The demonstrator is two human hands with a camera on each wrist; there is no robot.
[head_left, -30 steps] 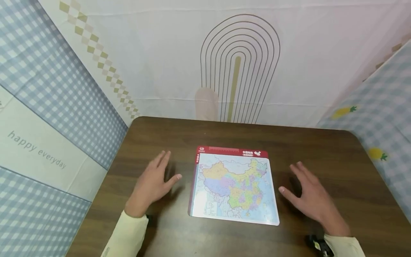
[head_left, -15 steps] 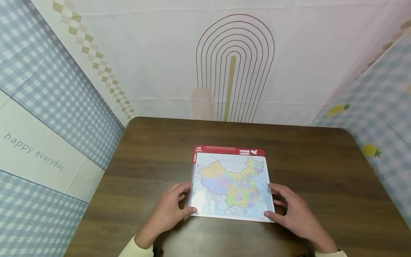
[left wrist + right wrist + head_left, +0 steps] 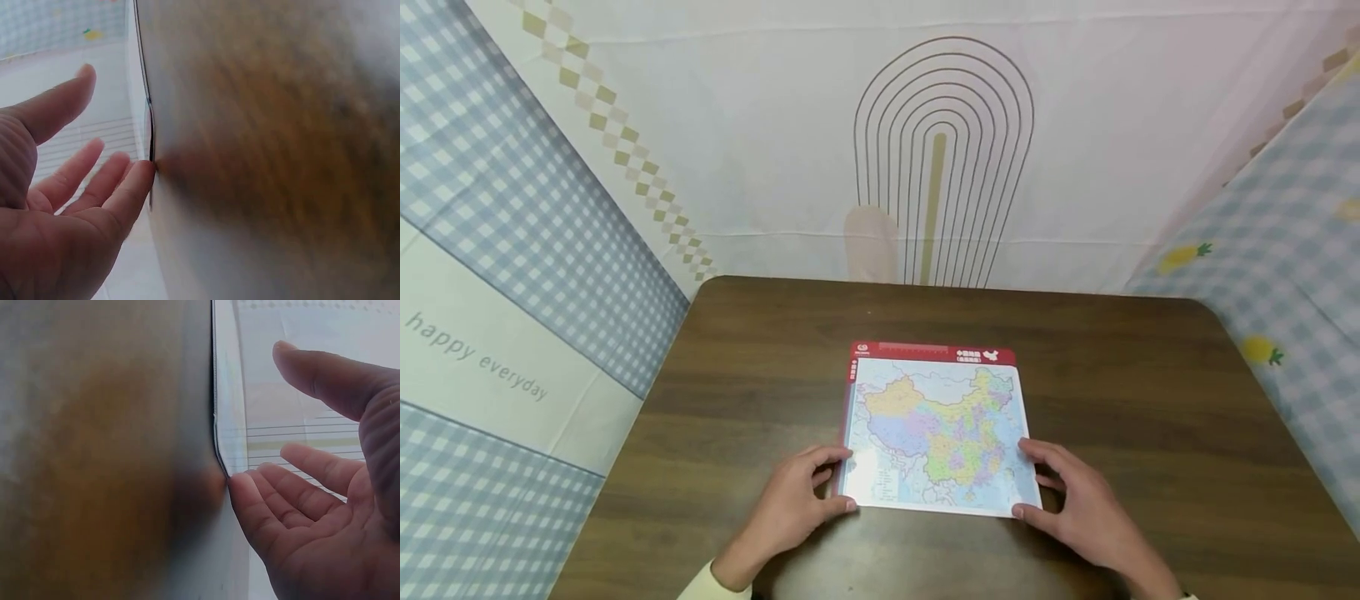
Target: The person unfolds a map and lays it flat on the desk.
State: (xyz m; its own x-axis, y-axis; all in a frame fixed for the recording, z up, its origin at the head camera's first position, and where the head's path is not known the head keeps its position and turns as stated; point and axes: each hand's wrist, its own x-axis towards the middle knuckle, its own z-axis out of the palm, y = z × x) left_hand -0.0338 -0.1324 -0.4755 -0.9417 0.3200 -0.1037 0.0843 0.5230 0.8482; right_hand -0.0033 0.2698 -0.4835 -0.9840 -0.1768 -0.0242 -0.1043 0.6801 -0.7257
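Note:
A thin, flat map board with a red strip along its far edge lies on the brown table in the head view. At its left side, my left hand has the thumb near the close corner and a fingertip by the edge. My right hand mirrors it at the right side. In the left wrist view the little finger of the left hand touches the board's edge, thumb raised off it. Likewise, in the right wrist view, the right hand touches the edge with its little finger, thumb apart.
Behind the wooden table hangs a white cloth printed with arches. Blue checked cloth covers the left side, and another checked cloth with pineapples hangs at the right.
Both hands have come inward and nearer to me, from beside the map board to its side edges. Over the last half second they shifted only slightly. The board stays flat.

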